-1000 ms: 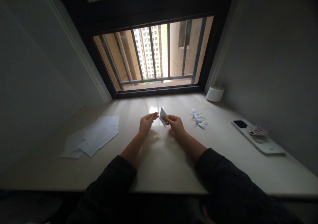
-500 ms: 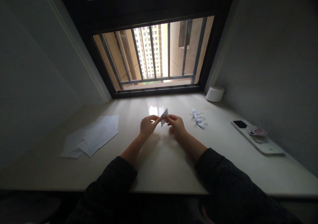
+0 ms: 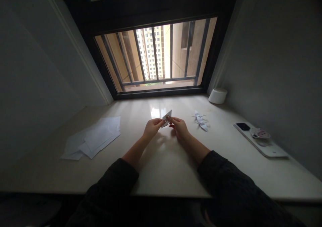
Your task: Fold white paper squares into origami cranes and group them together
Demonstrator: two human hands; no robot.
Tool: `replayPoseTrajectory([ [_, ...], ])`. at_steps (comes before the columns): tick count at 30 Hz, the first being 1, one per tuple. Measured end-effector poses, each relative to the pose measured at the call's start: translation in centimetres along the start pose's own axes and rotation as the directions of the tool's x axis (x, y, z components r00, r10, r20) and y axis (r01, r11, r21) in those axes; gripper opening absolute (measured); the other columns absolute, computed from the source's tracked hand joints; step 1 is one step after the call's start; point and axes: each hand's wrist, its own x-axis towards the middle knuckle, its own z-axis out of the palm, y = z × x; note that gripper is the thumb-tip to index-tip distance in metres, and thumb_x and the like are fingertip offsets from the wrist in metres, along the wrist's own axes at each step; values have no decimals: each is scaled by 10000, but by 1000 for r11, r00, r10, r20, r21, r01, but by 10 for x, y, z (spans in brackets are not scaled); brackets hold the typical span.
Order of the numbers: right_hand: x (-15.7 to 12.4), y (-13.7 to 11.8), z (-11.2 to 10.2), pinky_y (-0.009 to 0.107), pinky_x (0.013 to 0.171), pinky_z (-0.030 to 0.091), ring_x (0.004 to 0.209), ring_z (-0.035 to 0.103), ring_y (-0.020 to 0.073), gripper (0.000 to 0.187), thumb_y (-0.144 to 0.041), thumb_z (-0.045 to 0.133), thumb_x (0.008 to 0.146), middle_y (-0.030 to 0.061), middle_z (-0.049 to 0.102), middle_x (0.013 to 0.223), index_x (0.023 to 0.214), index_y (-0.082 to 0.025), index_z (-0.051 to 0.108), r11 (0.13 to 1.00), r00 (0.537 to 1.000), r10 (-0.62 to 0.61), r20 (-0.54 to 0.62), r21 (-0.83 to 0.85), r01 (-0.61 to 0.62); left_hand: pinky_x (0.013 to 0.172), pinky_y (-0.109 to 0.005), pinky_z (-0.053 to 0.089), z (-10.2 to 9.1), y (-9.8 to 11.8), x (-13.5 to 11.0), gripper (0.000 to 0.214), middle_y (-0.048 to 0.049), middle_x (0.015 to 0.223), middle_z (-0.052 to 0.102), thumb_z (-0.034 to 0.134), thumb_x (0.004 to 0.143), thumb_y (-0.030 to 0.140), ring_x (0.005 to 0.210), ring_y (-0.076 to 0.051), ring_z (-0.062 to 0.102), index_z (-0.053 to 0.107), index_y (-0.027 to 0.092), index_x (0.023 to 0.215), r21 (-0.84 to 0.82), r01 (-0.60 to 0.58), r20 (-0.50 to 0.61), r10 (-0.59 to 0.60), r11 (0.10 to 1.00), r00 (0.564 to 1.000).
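Note:
A small piece of folded white paper (image 3: pixel 169 114), with a pointed top corner, is held up between my two hands over the pale sill. My left hand (image 3: pixel 152 127) pinches its left side between thumb and fingers. On the right side, my right hand (image 3: pixel 179 126) grips it with thumb and forefinger, the other fingers curled below. Fingertips cover the middle of the paper, so its exact folds cannot be made out. To the right of my right hand lie folded paper cranes (image 3: pixel 200 121), close together on the sill.
Loose white paper sheets (image 3: pixel 98 134) lie in an overlapping pile at the left. A phone (image 3: pixel 266 148) with a round sticker-like grip (image 3: pixel 260 133) lies at the right. A white rounded object (image 3: pixel 217 96) stands in the back right corner, by the dark window frame (image 3: pixel 161 93).
The folded paper has tilted to the right, and its top corner leans further over. My left hand has shifted slightly right; my right hand has barely moved.

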Motion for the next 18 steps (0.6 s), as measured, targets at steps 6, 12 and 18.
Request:
replayPoseTrajectory([
  [6, 3, 0, 0, 297, 617, 454, 670, 589, 171, 390, -537, 691, 637, 47, 644, 690, 756, -165, 691, 996, 998, -67, 5, -56, 67, 674, -295, 448, -4, 7, 1, 310, -73, 721, 707, 658, 708, 429, 701, -197, 654, 684, 129, 785, -55, 62, -14, -62, 997, 998],
  [12, -3, -12, 3, 345, 795, 495, 827, 658, 180, 516, -491, 716, 649, 40, 692, 992, 1074, -272, 523, 981, 964, -183, 193, -22, 191, 676, -297, 422, -16, 10, 5, 285, -81, 732, 710, 610, 722, 417, 730, -206, 668, 661, 146, 794, -10, 168, -38, -169, 986, 985],
  [18, -3, -11, -4, 399, 916, 467, 953, 653, 224, 480, -386, 754, 652, 55, 701, 1011, 1093, -238, 637, 973, 886, -143, 441, -101, 208, 674, -293, 424, -25, 3, 10, 313, -53, 683, 677, 621, 707, 465, 696, -175, 634, 663, 157, 742, 30, 186, 62, -188, 982, 980],
])
